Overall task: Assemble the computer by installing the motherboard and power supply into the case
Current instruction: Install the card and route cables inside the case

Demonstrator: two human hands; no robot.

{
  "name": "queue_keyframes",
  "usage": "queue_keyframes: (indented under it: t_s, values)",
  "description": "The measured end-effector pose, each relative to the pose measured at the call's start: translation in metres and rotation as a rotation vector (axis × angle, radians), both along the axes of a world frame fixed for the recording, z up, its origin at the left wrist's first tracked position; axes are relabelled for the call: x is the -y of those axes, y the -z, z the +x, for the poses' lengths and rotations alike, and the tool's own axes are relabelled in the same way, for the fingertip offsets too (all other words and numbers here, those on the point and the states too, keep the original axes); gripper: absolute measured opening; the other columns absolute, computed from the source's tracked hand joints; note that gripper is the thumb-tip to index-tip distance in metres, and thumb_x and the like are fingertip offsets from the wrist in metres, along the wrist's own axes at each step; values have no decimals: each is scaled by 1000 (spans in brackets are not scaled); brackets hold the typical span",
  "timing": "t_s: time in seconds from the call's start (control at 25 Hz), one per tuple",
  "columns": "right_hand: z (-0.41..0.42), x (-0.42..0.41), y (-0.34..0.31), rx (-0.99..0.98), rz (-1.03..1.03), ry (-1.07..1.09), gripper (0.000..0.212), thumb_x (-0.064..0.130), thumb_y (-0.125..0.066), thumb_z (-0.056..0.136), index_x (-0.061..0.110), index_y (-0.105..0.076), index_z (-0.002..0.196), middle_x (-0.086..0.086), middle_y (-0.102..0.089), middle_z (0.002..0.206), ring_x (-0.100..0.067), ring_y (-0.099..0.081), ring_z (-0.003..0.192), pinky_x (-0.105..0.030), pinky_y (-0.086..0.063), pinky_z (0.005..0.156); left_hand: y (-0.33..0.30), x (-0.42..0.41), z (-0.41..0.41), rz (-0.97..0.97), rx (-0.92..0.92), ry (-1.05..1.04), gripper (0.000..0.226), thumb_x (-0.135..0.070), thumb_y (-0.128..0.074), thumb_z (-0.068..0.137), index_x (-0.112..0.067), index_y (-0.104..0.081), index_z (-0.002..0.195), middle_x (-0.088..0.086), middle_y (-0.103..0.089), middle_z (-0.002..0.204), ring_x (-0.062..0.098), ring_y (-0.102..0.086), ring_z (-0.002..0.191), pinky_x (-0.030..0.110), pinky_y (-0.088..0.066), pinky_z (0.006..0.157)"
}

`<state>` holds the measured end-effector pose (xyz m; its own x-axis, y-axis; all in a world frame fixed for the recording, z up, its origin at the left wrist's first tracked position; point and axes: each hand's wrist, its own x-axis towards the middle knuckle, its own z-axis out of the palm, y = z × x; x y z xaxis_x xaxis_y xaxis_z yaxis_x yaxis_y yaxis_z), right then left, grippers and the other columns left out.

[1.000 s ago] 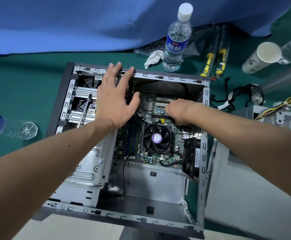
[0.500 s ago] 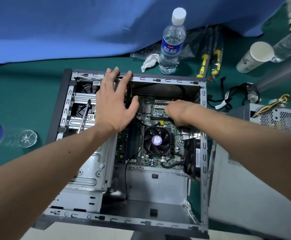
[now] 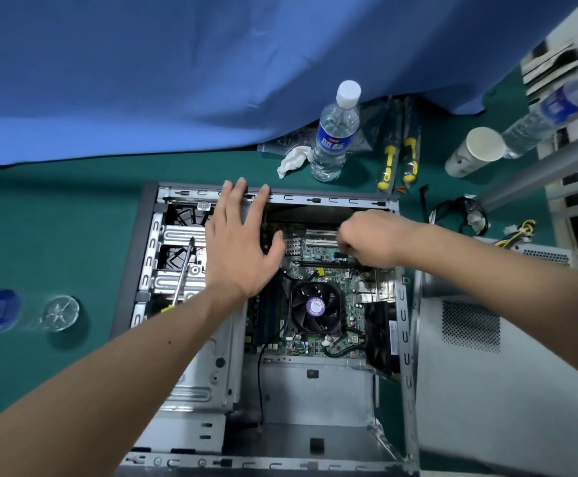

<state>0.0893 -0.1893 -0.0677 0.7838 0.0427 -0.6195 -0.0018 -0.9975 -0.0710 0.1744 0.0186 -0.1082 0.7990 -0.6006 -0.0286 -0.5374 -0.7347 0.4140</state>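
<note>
Bare forearms, sleeveless; no gloves, rings, watch.

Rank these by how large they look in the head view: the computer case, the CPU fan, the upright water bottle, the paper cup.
1. computer case
2. upright water bottle
3. CPU fan and paper cup: too alike to rank, and the cup lies farther away.
</note>
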Motion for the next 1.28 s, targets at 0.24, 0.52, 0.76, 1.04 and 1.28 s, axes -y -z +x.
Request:
queue_keyframes:
  t_s: [0.24, 0.52, 0.76, 1.04, 1.28]
  values:
    - [-29, 14, -8, 664, 80, 194, 19, 15, -55, 94, 8, -69, 106, -6, -63, 100, -24, -52, 99, -41, -45, 92, -5, -1, 0, 15, -10, 6, 70, -49, -44, 88, -27, -30, 153, 6, -14, 163, 22, -2, 152, 51, -21, 117]
    - [-7, -4, 19, 565, -79, 575, 46, 40, -22, 105, 18, -61, 112, 0, -63, 105, -23, -48, 104, -42, -33, 98, -4, -1, 4, 32, 21, 11, 70, -44, -47, 87, -25, -31, 152, 8, -15, 163, 23, -4, 151, 52, -23, 115]
    - [-9, -1, 17, 586, -62, 603, 44, 38, -24, 105, 18, -63, 109, 1, -63, 103, -23, -49, 100, -42, -35, 94, -5, 1, 1, 40, 11, 11, 71, -40, -48, 85, -24, -31, 152, 9, -16, 162, 25, -5, 151, 56, -26, 115]
    - [-6, 0, 20, 565, -73, 615, 45, 41, -25, 105, 17, -63, 105, 0, -63, 98, -23, -50, 97, -42, -36, 90, -6, 2, 3, 61, -4, 30, 71, -34, -53, 85, -23, -31, 152, 10, -15, 162, 26, -4, 151, 54, -23, 116]
    - [-6, 3, 18, 601, -31, 655, 45, 38, -25, 106, 15, -64, 101, -1, -63, 95, -24, -51, 95, -42, -37, 90, -23, 5, -15, 53, 117, 236, 58, -8, -64, 79, -8, -54, 136, 21, -45, 140, 37, -39, 132, 53, -38, 107]
